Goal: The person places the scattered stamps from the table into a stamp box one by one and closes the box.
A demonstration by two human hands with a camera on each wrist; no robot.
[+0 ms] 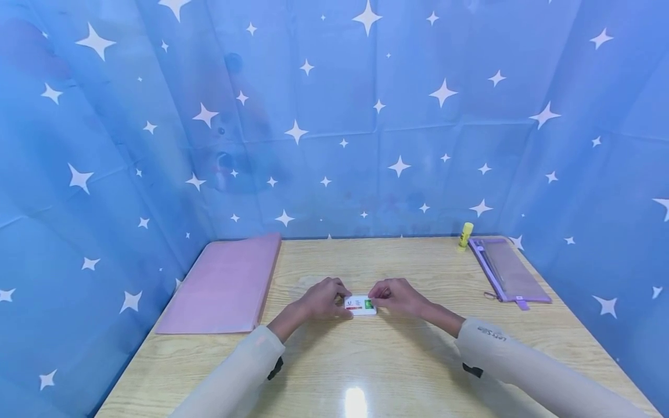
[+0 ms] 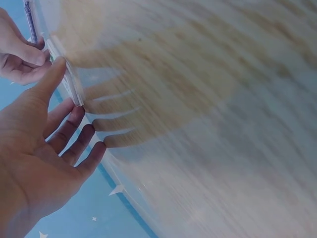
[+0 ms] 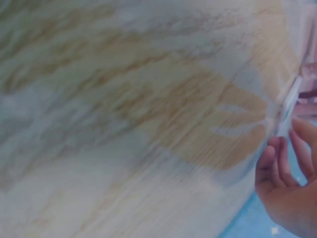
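A small flat white rectangular piece (image 1: 359, 306) with a red strip and a green patch printed on it is on the table between the hands. Its thin edge looks layered and partly clear in the left wrist view. At its left end, my left hand (image 1: 325, 299) grips it between thumb and fingers, the other fingertips touching the tabletop. My right hand (image 1: 401, 296) pinches the opposite end near the green patch, its fingers bent. In the right wrist view the white piece (image 3: 287, 109) shows edge-on and blurred, so its exact kind stays unclear.
A pink folder (image 1: 222, 284) lies at the table's left side. At the back right, a yellow glue stick (image 1: 465, 237) stands beside a purple-edged zip pouch (image 1: 512, 270) with slim items inside. A blue star-patterned curtain (image 1: 334, 116) surrounds the wooden table (image 1: 334, 360).
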